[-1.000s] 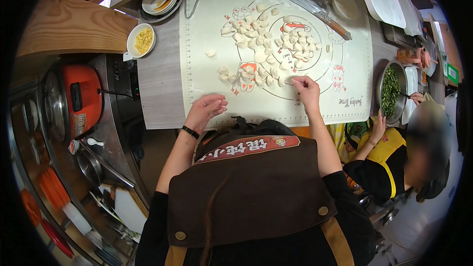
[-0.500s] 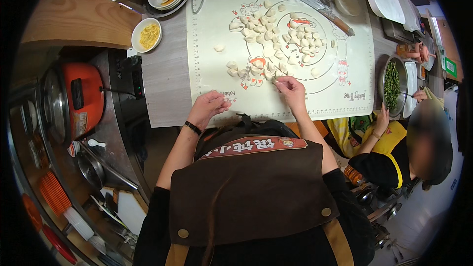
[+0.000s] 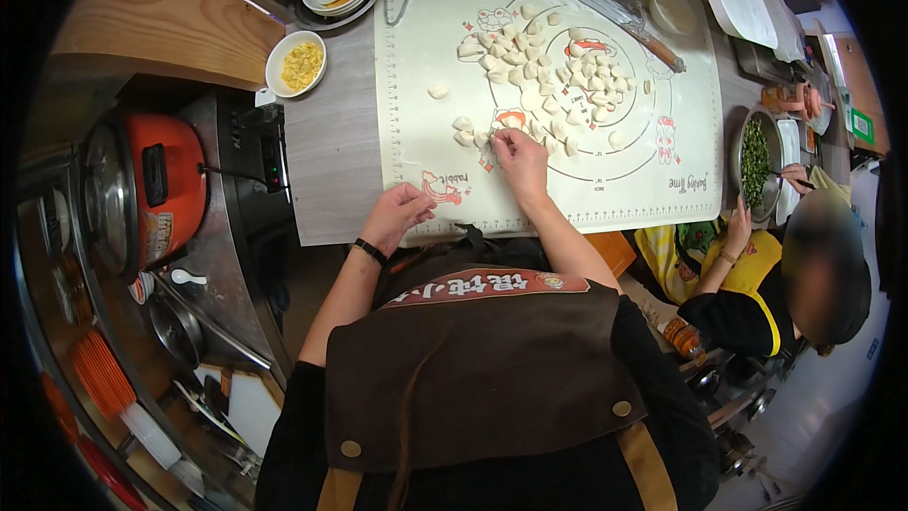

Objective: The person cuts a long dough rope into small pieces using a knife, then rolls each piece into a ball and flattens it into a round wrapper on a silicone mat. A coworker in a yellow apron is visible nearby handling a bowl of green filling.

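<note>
Head view, right hand (image 3: 521, 156) by dough pieces (image 3: 515, 76), lettered mat (image 3: 411, 57), lettered apron (image 3: 487, 388)

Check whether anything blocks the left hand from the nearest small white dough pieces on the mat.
Nothing visible does: only the mat with its flat red print lies between the left hand and those dough pieces. The right hand is off to the right.

We looked through 1 view, from the left of 2 fisheye cameras worn on the head, facing steeply down. We had the brown apron (image 3: 482, 369) nearest, filling the lower middle, with the left hand (image 3: 402, 213) and right hand (image 3: 520, 159) farther out over the white mat (image 3: 416, 66). Our field reached sideways to the orange cooker (image 3: 175, 189) and a co-worker (image 3: 738, 312).
</note>
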The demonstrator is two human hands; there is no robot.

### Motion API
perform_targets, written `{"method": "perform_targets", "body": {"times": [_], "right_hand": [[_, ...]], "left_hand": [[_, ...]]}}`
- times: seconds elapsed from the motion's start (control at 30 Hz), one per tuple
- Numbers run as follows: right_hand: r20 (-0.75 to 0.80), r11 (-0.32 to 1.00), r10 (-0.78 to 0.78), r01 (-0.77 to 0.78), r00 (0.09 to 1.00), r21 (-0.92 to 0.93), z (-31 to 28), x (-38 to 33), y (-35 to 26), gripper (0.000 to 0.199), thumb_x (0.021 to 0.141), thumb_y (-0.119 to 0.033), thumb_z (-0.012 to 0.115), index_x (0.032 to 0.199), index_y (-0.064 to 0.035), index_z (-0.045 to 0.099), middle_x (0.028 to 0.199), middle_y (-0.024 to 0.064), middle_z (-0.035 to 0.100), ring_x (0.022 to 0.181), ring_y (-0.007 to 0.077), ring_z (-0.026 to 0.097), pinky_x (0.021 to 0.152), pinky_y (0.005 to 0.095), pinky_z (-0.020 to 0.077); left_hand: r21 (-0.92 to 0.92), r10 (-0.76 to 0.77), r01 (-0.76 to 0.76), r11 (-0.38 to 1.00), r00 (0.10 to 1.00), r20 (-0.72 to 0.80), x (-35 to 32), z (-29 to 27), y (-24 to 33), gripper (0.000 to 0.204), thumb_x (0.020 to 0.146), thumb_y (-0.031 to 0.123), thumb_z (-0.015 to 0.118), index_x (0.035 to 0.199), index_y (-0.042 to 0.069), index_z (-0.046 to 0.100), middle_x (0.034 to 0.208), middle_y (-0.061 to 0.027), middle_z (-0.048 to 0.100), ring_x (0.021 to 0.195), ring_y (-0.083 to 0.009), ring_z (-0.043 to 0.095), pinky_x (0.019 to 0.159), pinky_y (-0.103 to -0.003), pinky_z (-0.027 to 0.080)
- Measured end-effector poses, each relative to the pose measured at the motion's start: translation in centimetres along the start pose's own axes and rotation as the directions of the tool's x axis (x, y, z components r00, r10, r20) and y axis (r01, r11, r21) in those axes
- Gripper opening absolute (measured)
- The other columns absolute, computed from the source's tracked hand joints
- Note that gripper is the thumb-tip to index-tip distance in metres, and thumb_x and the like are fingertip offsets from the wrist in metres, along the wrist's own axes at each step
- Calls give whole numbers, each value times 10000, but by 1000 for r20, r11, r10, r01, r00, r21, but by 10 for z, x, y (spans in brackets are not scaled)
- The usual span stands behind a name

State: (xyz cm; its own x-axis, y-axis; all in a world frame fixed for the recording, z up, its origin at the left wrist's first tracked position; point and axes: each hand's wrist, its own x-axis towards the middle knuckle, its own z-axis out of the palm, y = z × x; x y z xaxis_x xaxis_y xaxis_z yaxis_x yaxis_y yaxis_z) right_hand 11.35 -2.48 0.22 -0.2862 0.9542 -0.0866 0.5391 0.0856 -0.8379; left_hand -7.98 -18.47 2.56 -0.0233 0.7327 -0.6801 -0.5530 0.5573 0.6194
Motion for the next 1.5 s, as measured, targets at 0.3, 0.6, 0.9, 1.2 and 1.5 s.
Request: {"method": "perform_targets", "body": {"times": [0.3, 0.6, 0.9, 1.2, 1.5], "right_hand": [[16, 989, -97, 99, 995, -108, 22, -3, 1, 125, 882, -190, 628, 898, -80, 684, 793, 100, 686, 715, 282, 658, 645, 373, 518], [165, 983, 89, -60, 982, -171, 20, 10, -9, 174, 888, -243, 629, 994, -104, 621, 737, 115, 686, 737, 310, 666, 676, 423, 502], [220, 964, 179, -126, 959, -236, 19, 16, -10, 229, 878, -259, 618, 1067, -132, 592, 815, 139, 697, 789, 346, 669, 714, 452, 518], [216, 897, 52, 49, 975, -439, 9, 18, -30, 122, 882, -185, 563, 966, -96, 566, 765, 141, 675, 739, 350, 666, 654, 475, 516], [321, 945, -210, 107, 924, 310, -25, 8, -27, 214, 894, -157, 635, 1083, -68, 682, 803, 115, 642, 709, 247, 598, 657, 329, 476]], "left_hand": [[-4, 5, -5, 1000, 1000, 18, -6, -16, 0, 96, 921, 122, 653, 905, 49, 593, 894, -65, 665, 803, -143, 622, 756, -265, 503], [-24, 18, -17, 1000, 999, 31, -6, -26, 0, 101, 925, 123, 642, 903, 61, 565, 914, -67, 651, 814, -152, 614, 770, -275, 507], [-38, 1, 0, 999, 1000, 21, -2, -25, -1, 103, 915, 130, 662, 903, 71, 578, 899, -60, 672, 789, -139, 633, 752, -263, 515], [-40, -8, 7, 999, 1000, -16, 6, 2, 5, 103, 922, 117, 649, 972, 56, 583, 934, -69, 674, 804, -139, 631, 767, -258, 513], [-158, 31, -33, 987, 999, -10, 39, 51, 9, 150, 977, 134, 568, 1064, 15, 591, 913, -53, 630, 766, -123, 591, 683, -234, 483]]}}
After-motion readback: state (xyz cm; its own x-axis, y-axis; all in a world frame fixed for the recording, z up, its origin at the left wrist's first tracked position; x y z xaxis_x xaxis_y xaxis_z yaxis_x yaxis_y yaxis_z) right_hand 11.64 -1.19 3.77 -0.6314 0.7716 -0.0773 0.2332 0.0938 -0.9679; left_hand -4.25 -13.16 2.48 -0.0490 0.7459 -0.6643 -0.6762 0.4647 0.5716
